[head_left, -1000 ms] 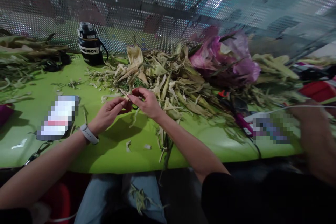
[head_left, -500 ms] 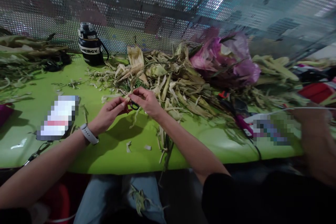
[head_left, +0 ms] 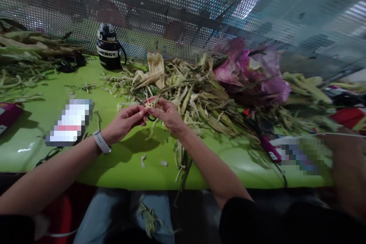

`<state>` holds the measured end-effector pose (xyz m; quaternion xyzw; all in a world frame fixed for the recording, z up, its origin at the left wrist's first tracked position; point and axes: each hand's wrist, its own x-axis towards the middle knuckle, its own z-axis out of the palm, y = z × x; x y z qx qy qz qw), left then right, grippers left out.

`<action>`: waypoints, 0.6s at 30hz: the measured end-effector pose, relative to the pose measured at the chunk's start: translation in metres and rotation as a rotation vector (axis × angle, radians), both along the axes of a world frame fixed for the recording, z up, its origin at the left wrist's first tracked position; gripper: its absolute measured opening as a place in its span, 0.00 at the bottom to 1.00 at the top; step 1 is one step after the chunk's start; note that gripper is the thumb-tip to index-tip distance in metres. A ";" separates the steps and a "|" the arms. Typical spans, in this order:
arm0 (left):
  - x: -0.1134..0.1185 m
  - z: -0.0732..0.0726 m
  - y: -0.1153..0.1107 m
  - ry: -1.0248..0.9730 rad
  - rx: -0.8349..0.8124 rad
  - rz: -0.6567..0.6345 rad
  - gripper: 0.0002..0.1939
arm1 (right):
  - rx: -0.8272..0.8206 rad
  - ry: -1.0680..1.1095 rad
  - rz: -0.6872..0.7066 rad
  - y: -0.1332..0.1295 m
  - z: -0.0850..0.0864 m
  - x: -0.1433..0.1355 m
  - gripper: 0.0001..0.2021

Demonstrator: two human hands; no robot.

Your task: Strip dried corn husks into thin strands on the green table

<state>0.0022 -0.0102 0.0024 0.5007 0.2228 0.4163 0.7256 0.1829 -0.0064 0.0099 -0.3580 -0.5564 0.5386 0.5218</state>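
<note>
My left hand [head_left: 131, 118] is closed, its thumb and fingertips pinching a small pale, knotted piece of corn husk [head_left: 150, 104]. My right hand [head_left: 171, 116] meets it from the other side, fingers curled at the same piece. A pair of scissors [head_left: 151, 118] sits in my right hand, with a dark handle loop showing below the fingers and a thin dark blade sticking out at the upper left. The fingers partly hide both things. Just behind my hands lies a heap of dry corn husks [head_left: 197, 99].
On the green table [head_left: 114, 167] a phone [head_left: 71, 122] lies left of my hands. A black bottle [head_left: 108, 49] stands behind, near the perforated metal screen [head_left: 177, 11]. A pink plastic bag [head_left: 254, 72] rests on the husks. Another person's arm [head_left: 347, 164] is at the right.
The view has shifted slightly, so the table things appear further right. My right hand has turned a little, and more of the pale husk piece and the scissors' blade now shows.
</note>
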 end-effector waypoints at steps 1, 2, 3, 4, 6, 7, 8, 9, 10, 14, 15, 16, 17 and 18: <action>0.000 0.000 0.000 0.011 0.017 0.005 0.08 | 0.009 -0.003 -0.003 0.000 0.000 0.000 0.15; 0.000 0.000 0.000 0.014 0.021 0.003 0.08 | 0.002 -0.006 0.003 -0.001 0.000 0.001 0.15; -0.001 0.000 0.001 0.008 0.012 0.000 0.08 | -0.016 -0.010 0.020 0.000 0.000 0.002 0.16; -0.001 0.000 0.001 -0.003 -0.012 -0.008 0.08 | -0.037 -0.008 0.039 0.001 0.000 0.003 0.17; -0.002 -0.001 0.004 -0.048 -0.092 -0.015 0.07 | -0.066 0.020 0.054 0.004 -0.002 0.005 0.19; -0.002 -0.001 0.005 -0.077 -0.138 -0.008 0.06 | -0.073 0.040 0.037 0.007 -0.003 0.006 0.20; -0.002 -0.001 0.007 -0.108 -0.179 0.006 0.06 | -0.078 0.055 0.005 0.009 -0.005 0.007 0.21; -0.003 -0.001 0.009 -0.137 -0.215 0.023 0.05 | -0.085 0.059 -0.036 0.012 -0.006 0.008 0.22; -0.003 -0.002 0.010 -0.160 -0.242 0.040 0.04 | -0.097 0.050 -0.077 0.014 -0.007 0.010 0.22; -0.002 -0.003 0.013 -0.167 -0.270 0.057 0.03 | -0.176 -0.005 -0.085 0.018 -0.010 0.011 0.23; -0.002 -0.004 0.012 -0.156 -0.269 0.046 0.03 | -0.196 0.004 -0.045 0.018 -0.011 0.011 0.23; -0.001 -0.004 0.011 -0.143 -0.266 0.031 0.03 | -0.208 0.019 -0.002 0.017 -0.011 0.010 0.23; -0.001 -0.005 0.011 -0.128 -0.264 0.014 0.04 | -0.213 0.036 0.034 0.015 -0.012 0.009 0.22; -0.001 -0.005 0.010 -0.113 -0.262 0.000 0.04 | -0.214 0.049 0.056 0.014 -0.012 0.007 0.21</action>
